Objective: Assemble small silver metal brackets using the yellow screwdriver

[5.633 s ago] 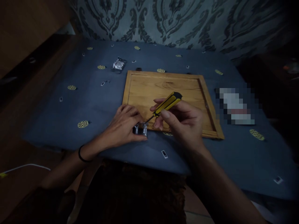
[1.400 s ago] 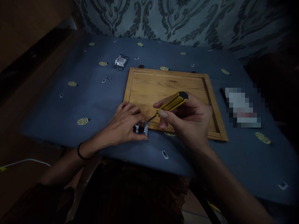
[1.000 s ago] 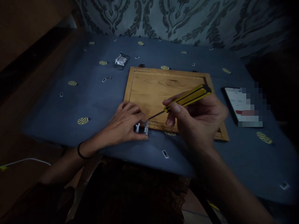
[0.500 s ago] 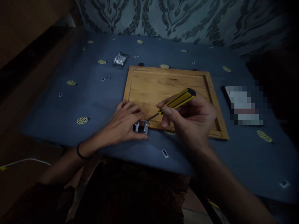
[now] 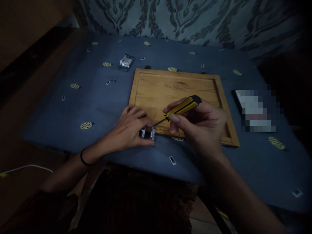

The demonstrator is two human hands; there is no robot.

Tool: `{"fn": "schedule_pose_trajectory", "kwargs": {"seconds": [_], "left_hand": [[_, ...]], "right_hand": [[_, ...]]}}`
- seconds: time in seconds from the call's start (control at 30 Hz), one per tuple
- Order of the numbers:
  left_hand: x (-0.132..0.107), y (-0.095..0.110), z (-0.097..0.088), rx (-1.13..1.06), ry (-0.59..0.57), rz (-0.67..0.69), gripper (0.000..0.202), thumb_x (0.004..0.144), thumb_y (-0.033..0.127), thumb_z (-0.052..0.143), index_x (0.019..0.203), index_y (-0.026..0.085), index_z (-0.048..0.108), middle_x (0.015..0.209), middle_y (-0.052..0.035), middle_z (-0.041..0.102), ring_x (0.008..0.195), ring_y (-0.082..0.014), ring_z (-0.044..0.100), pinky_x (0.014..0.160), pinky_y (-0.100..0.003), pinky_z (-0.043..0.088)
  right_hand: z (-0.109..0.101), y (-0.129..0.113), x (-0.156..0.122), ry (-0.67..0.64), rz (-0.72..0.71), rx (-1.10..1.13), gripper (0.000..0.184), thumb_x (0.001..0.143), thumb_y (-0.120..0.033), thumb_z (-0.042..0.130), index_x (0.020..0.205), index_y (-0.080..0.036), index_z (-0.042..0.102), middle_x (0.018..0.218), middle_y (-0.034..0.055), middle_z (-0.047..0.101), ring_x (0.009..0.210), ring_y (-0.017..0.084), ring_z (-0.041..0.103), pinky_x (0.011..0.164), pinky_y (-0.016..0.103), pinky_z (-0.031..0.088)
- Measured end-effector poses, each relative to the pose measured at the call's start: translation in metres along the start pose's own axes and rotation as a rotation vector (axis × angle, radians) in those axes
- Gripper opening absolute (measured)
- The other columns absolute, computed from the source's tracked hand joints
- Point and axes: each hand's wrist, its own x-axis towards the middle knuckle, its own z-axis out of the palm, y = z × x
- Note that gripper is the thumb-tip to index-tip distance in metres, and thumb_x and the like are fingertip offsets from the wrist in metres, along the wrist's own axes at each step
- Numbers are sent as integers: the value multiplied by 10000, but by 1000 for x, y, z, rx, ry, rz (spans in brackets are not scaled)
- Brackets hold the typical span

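Note:
My right hand (image 5: 200, 125) is closed round a yellow and black screwdriver (image 5: 182, 108). Its shaft slants down to the left, and the tip meets a small silver metal hinge (image 5: 152, 133) at the near left corner of a framed wooden panel (image 5: 175, 89). Thumb and fingers of my left hand (image 5: 133, 128) grip that hinge against the panel's near edge. Part of the hinge is hidden behind the fingers. A few small holes show along the near edge, right of the tip.
A second metal hinge (image 5: 126, 61) lies beyond the panel on the left, with small screws (image 5: 115, 81) nearer to me. On the right sits a blurred-out flat object (image 5: 255, 110). The blue cloth (image 5: 97, 104) has pineapple prints. A patterned curtain or cover stands behind.
The screwdriver's handle has dipped slightly and shifted a little left, with my right hand turning round it. The tip stays at the hinge, and my left hand has not moved.

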Motion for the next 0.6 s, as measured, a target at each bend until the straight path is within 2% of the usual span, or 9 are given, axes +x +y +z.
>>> {"fn": "schedule_pose_trajectory", "kwargs": {"seconds": [0.17,0.37,0.6], "left_hand": [[0,-1,-1,0,-11,4,446,799,556,852,1032,204,710,1070,-52,668,1084,-290,564,1071,-480,398],[0,-1,0,-8,-7,7,443,790,557,869,1004,207,701,1059,-48,675,1080,-284,574,1074,-476,394],[0,-3,2,-4,9,15,470,800,601,844,1025,213,702,1077,-47,676,1072,-280,566,1069,-472,394]], "right_hand": [[5,0,0,30,-40,-13,288,730,-430,950,739,-242,732,781,-17,780,412,84,584,365,236,521],[5,1,3,194,-98,25,350,699,-506,957,729,-240,731,694,-25,714,371,83,547,329,246,486],[6,1,0,131,-46,-29,388,719,-555,928,717,-247,692,686,-26,700,376,88,541,324,245,483]]}}
